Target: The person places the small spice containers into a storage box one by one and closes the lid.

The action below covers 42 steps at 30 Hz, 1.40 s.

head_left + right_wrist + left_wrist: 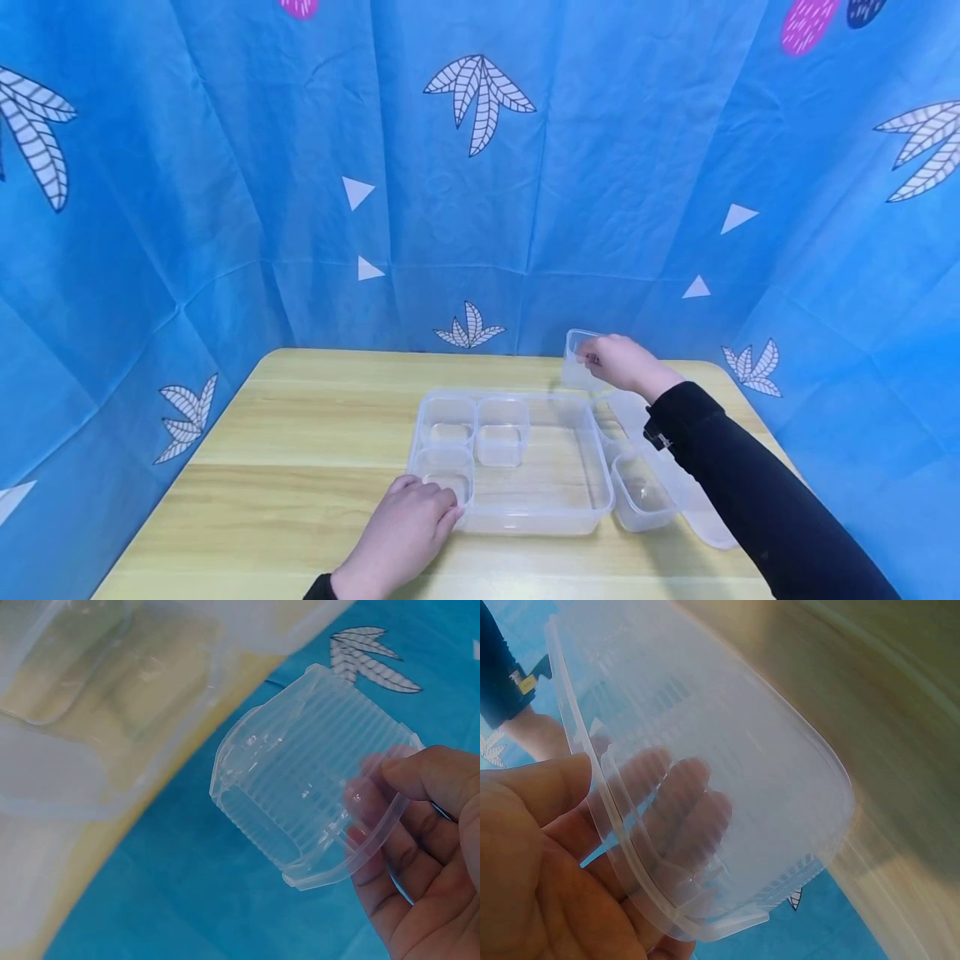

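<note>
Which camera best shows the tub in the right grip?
The right wrist view: the clear plastic tub is close, ribs showing. The head view shows it small, partly behind the right grip. The left wrist view doesn't clearly show it.

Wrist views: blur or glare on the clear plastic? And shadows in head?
Right wrist: held cup fairly sharp, small bright glints; background plasticware soft. Left wrist: no strong glare on the tray, but its outline is soft and the table grain is blurred. Head: lighting fairly even, soft shadow beside the right sleeve.
</note>
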Available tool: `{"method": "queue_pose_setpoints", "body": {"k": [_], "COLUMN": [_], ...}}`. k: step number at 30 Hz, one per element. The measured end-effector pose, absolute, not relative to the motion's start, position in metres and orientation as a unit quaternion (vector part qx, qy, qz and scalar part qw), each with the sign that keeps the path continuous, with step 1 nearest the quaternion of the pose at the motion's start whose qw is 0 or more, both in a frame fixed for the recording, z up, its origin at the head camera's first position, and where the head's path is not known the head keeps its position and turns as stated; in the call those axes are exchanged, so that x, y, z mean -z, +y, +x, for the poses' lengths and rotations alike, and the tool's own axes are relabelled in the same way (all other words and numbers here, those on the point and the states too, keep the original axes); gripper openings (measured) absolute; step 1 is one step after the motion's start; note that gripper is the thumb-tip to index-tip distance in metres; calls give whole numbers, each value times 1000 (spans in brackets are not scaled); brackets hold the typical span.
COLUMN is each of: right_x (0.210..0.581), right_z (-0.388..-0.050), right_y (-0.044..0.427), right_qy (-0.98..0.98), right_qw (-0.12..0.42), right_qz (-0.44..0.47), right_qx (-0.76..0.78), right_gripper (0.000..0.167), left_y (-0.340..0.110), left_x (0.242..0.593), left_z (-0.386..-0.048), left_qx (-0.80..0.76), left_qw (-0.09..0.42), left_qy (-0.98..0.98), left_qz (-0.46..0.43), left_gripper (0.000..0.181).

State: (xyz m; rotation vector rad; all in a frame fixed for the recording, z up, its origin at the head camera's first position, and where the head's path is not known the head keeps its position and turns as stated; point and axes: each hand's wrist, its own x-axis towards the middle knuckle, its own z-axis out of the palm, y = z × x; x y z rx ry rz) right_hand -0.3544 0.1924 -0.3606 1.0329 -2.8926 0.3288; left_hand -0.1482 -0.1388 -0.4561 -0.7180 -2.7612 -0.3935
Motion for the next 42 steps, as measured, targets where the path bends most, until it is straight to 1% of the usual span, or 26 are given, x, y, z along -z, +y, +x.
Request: {"method": "queue_pose_setpoints", "body": {"k": [6,9,16,28,37,42], "right_x": [345,338,331,332,341,346], "right_z": [-340,-332,-313,-284,-266,-258], "right_y": [187,183,175,164,161,160], "right_qy": [-927,-923,-917,-903,-891,-888], "right_qw": [65,80,100,118,131,131], "right_qz": [357,366,379,409,433,439], "right_qx": [-95,-87,-75,-54,-44,-47], "right_gripper": [15,16,20,19,18,20], "left_y": [-139,-139,-139,-139,-139,-139], "left_x": [458,458,457,458,459,460], "left_z": [-148,-148,-149,-149,-148,-149], "left_qx": [132,133,133,142,145,145], "left_qw": [146,144,142,141,137,139], "left_qy": [-948,-947,-948,-946,-947,-947], "left_qz": [-251,-253,-253,-254,-251,-252], "left_gripper": [25,26,22,22,21,21]}}
